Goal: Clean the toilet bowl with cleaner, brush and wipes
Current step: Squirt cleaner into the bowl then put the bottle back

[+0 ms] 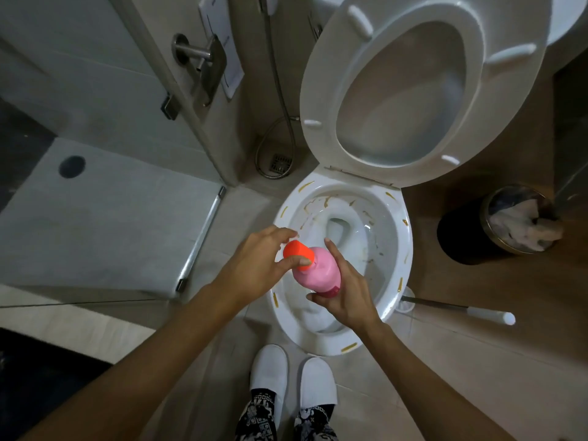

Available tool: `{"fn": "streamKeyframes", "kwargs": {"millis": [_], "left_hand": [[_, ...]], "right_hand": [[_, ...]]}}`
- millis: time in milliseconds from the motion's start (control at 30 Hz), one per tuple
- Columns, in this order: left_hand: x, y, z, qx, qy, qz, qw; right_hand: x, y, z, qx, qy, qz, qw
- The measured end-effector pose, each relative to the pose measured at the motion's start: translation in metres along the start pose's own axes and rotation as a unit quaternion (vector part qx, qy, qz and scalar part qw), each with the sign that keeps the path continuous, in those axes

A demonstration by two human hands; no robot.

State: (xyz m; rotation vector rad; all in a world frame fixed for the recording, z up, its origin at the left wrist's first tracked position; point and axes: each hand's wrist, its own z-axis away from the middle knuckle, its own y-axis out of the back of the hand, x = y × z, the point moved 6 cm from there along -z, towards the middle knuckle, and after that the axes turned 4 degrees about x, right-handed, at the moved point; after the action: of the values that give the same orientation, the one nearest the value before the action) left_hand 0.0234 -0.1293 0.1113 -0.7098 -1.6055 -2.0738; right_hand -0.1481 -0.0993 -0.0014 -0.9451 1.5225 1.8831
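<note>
I am looking down at the toilet bowl (389,249), which is standing open in the middle of my view, its rim and inner wall streaked with yellow-brown marks. The raised seat (321,90) is leaning back above it. To the left the shower tray (105,218) is lying behind a glass door (165,55), and a metal hose (280,90) is hanging down between that door and the toilet. At the right a dark bin (461,237) is standing on the brown floor with crumpled white paper (525,227) inside. The toilet brush (458,308) is lying on the floor just beside the bowl's right edge, handle pointing right. My white slippers (292,380) are standing in front of the bowl. Over the bowl's near left side I am holding the pink cleaner bottle (318,270), tilted with its top to the left. My right hand (345,297) is wrapping around the bottle's lower body. My left hand (257,259) is pinching the orange cap (297,251) between thumb and fingers.
</note>
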Motion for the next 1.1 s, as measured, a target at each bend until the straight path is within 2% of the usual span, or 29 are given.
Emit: {"fn": "streamKeyframes", "kwargs": {"millis": [100,233,400,533,600,733,833,967,1100], "left_hand": [[-0.001,-0.001,0.010,-0.003,-0.017,-0.009,1.000],[-0.001,0.001,0.026,-0.009,-0.088,0.040,0.995],[-0.008,0.017,0.051,0.026,-0.006,0.096,0.995],[-0.014,0.035,0.072,0.090,0.027,-0.011,0.995],[-0.016,0.044,0.084,0.099,0.039,-0.030,0.994],[-0.016,0.062,0.111,0.107,-0.024,0.005,0.994],[-0.031,0.080,0.133,0.158,0.029,0.058,0.985],[-0.050,0.103,0.163,0.217,0.135,0.036,0.966],[-0.061,0.118,0.193,0.215,0.115,0.057,0.968]], "right_hand": [[-0.005,-0.004,0.003,-0.008,0.002,0.000,1.000],[-0.014,-0.011,0.009,-0.027,0.010,-0.010,1.000],[-0.036,-0.017,0.016,-0.045,0.047,-0.017,0.998],[-0.059,-0.024,0.018,-0.071,0.063,-0.021,0.995],[-0.072,-0.027,0.019,-0.082,0.078,-0.028,0.993],[-0.101,-0.035,0.024,-0.100,0.107,-0.034,0.989],[-0.122,-0.045,0.028,-0.120,0.121,-0.029,0.985],[-0.146,-0.067,0.033,-0.162,0.135,-0.022,0.977],[-0.173,-0.093,0.045,-0.196,0.155,-0.031,0.968]]}}
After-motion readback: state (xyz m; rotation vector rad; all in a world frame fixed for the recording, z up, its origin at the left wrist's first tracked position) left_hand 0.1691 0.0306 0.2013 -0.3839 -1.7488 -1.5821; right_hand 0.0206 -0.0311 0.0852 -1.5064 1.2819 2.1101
